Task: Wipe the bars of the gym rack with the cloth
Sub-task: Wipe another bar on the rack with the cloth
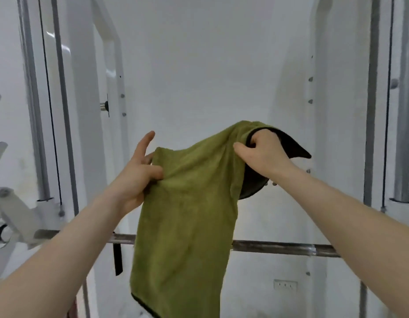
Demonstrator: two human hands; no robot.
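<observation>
Cloth (187, 203): olive-green, dark grey reverse, black edging. Held up in the air, hanging long and loosely creased, top edge stretched; upper right corner folded over, showing the dark side. It hangs in front of the horizontal bar (279, 247) and covers its middle.

Horizontal bar: dull steel, level, runs across the white gym rack (82, 99). Chrome guide rods (35, 111) stand upright above the bar's left end.

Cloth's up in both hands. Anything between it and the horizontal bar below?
Nothing visible. The green cloth, held by the left hand and right hand, hangs in front of the horizontal bar with no object between.
</observation>
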